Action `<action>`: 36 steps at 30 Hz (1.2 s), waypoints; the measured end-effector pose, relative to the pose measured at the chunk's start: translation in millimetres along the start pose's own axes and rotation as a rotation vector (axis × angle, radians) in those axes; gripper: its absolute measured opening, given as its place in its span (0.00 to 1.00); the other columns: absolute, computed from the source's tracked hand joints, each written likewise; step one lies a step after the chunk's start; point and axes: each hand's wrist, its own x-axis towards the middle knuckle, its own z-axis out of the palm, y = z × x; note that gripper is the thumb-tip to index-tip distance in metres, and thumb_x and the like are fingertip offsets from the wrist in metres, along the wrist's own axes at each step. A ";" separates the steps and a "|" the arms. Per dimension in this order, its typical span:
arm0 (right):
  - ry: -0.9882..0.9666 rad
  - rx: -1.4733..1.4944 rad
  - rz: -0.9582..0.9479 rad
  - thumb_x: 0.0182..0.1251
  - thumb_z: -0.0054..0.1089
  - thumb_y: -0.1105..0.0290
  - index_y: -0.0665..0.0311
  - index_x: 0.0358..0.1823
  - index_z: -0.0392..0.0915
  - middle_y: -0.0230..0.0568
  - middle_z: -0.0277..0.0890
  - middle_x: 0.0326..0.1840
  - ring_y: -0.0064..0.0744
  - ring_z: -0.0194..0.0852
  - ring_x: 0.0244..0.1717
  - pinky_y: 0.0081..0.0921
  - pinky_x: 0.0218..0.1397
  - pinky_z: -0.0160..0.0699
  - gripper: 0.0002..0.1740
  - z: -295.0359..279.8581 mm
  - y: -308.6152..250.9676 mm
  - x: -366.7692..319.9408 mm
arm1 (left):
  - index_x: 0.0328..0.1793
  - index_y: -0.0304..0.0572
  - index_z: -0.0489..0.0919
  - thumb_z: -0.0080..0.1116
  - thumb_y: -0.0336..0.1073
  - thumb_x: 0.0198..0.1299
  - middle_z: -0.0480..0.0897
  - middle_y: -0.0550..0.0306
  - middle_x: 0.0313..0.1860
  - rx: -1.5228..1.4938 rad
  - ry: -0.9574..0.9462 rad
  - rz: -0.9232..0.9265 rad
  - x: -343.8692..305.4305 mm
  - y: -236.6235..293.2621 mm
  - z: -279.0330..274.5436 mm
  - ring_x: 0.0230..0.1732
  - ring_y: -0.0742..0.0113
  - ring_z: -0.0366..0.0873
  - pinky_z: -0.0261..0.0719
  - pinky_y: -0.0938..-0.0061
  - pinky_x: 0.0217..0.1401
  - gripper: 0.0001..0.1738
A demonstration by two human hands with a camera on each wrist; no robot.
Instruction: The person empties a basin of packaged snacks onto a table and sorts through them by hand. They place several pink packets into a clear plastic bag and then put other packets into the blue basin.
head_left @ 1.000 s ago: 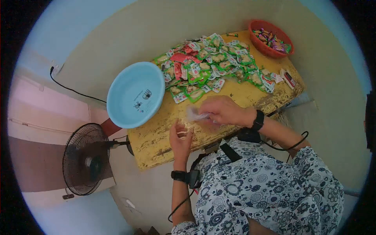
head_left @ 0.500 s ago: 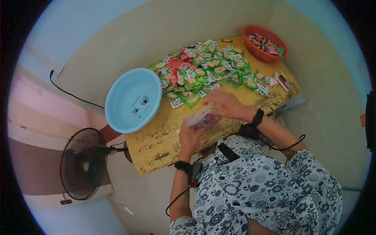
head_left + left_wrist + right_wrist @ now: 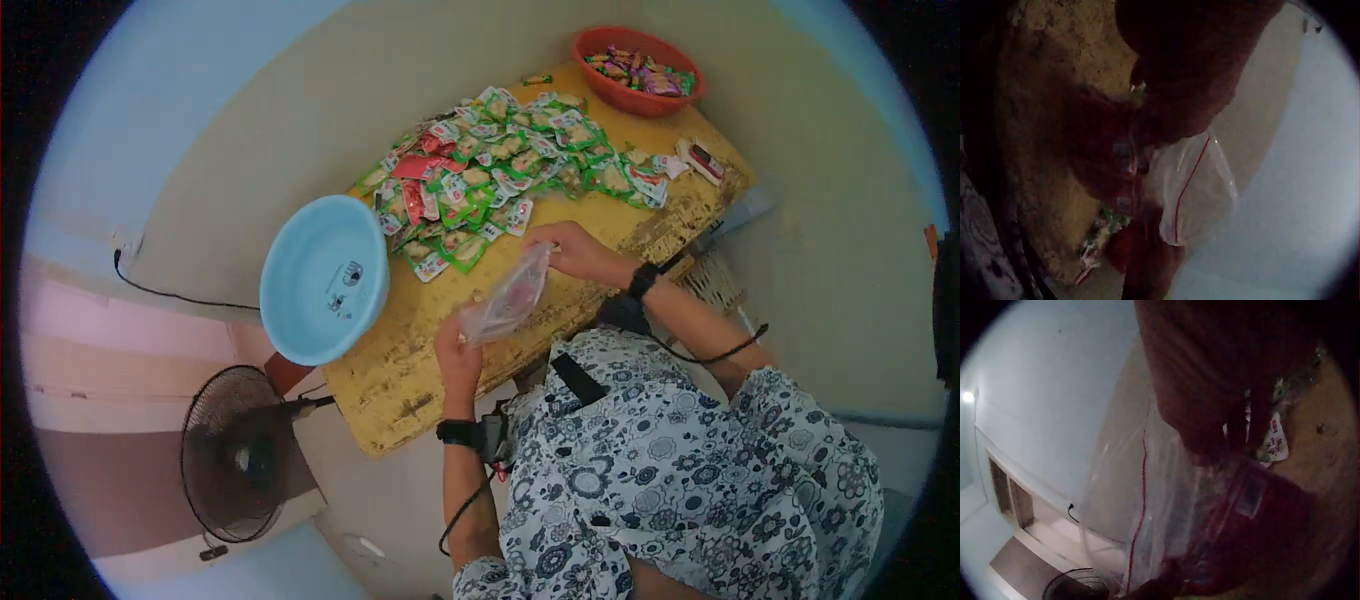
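Observation:
A clear zip bag point(image 3: 507, 300) with a red seal line and red packets inside is held up over the yellow table point(image 3: 420, 340). My left hand point(image 3: 456, 350) grips its lower end and my right hand point(image 3: 567, 248) pinches its upper end. In the left wrist view the bag point(image 3: 1191, 187) shows its red strip below the dark fingers. The right wrist view has the bag point(image 3: 1147, 506) hanging under the hand, red packets at its bottom. A heap of green and red snack packets point(image 3: 490, 175) lies just beyond the hands.
A light blue basin point(image 3: 322, 278) overhangs the table's left edge. A red basket of sweets point(image 3: 636, 70) stands at the far corner, a few loose packets point(image 3: 690, 160) near the right edge. A floor fan point(image 3: 240, 450) stands below left. A wall cable point(image 3: 180, 298) runs behind.
The bag has been lifted and stretched out between both hands, the right hand moving up toward the packet heap. The head view has shifted, so the table sits higher in frame.

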 end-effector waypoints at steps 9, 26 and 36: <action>-0.024 0.093 -0.094 0.63 0.64 0.73 0.65 0.45 0.80 0.32 0.80 0.39 0.20 0.74 0.42 0.24 0.49 0.75 0.10 -7.8 -9.6 14.5 | 0.61 0.31 0.79 0.59 0.27 0.63 0.83 0.53 0.54 -0.260 0.064 -0.047 14.0 23.4 5.0 0.53 0.67 0.79 0.75 0.72 0.60 0.20; 0.028 -0.037 -0.213 0.60 0.69 0.71 0.63 0.37 0.77 0.32 0.79 0.35 0.24 0.77 0.38 0.27 0.43 0.75 0.09 -37.7 -21.6 25.8 | 0.51 0.35 0.80 0.64 0.26 0.61 0.76 0.56 0.32 0.338 0.065 0.231 24.7 86.8 -49.3 0.32 0.69 0.73 0.73 0.74 0.38 0.12; 0.061 -0.075 -0.206 0.59 0.68 0.70 0.62 0.41 0.78 0.34 0.80 0.37 0.28 0.79 0.38 0.29 0.41 0.77 0.10 -45.0 -37.9 23.4 | 0.57 0.38 0.80 0.65 0.27 0.62 0.78 0.61 0.32 0.406 -0.027 0.143 19.2 150.0 -59.3 0.33 0.73 0.73 0.73 0.76 0.39 0.17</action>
